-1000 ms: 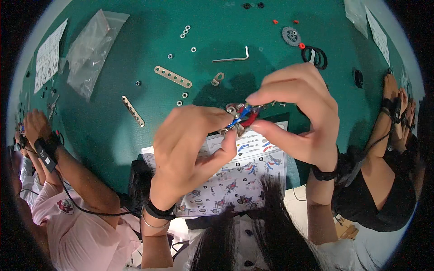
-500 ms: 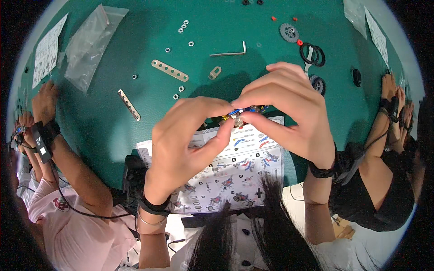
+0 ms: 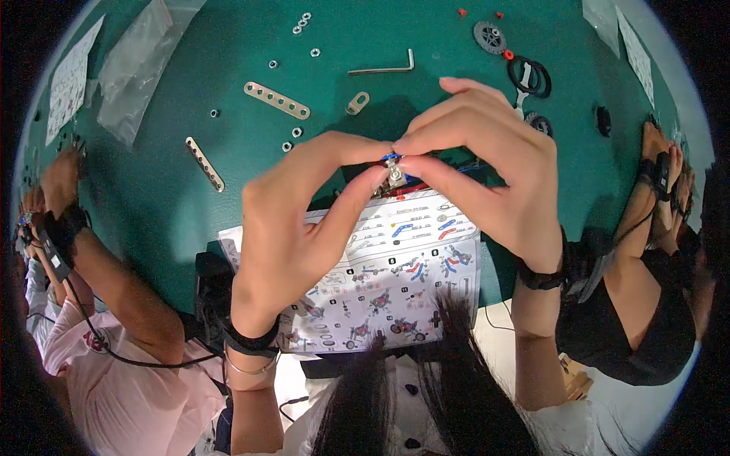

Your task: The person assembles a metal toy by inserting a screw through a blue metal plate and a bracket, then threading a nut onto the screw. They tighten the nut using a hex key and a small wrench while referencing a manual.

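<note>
Both hands meet over the upper edge of a printed instruction sheet (image 3: 395, 285). Between their fingertips is a small model assembly (image 3: 395, 176), with a silver metal piece facing me and blue and red parts behind it. My left hand (image 3: 285, 205) pinches it from the left with thumb and index finger. From the right, my right hand (image 3: 490, 175) grips it the same way, its thumb against the silver piece. The fingers cover much of the assembly, and its far side is hidden.
On the green table lie perforated metal strips (image 3: 277, 100), loose nuts (image 3: 297, 132), an L-shaped hex key (image 3: 384, 71) and a small bracket (image 3: 357, 102). A grey wheel (image 3: 489, 37), black rings (image 3: 541, 80) and a spanner (image 3: 522, 91) are at right. Other people's arms (image 3: 125, 247) flank me.
The view has shifted, so the table's parts sit higher in the picture. The assembly has turned between my fingertips, and its silver piece shows more plainly. Both hands keep their pinch.
</note>
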A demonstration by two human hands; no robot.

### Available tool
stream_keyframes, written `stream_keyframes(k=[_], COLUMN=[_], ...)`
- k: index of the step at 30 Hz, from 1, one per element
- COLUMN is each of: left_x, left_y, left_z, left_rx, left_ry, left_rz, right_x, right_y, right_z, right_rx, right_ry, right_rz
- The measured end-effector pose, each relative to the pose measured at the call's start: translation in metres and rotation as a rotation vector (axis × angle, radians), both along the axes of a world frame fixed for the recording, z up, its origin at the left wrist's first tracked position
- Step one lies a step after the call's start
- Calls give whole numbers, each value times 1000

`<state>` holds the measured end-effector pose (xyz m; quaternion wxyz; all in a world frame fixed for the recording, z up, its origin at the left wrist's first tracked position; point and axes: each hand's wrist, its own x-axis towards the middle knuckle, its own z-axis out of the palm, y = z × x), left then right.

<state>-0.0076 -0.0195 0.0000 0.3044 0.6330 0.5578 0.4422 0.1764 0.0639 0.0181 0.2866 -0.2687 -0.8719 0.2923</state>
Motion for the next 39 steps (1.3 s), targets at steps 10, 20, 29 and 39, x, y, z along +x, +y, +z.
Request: stream_keyframes(k=[10, 20, 29, 39], left_x=[2, 1, -1, 1], left_y=[0, 0, -1, -2], left_z=[7, 2, 9, -3], left_rx=[-166, -156, -231, -20], left_ry=[-125, -116, -197, -7], left_rz=[34, 55, 8, 21], right_x=[-4, -10, -6, -4], right_y=[-1, -6, -7, -8], right_z=[-4, -10, -7, -1], right_rx=[-5, -22, -45, -76], right_ry=[-5, 32, 18, -7], right_rz=[-17, -75, -50, -17])
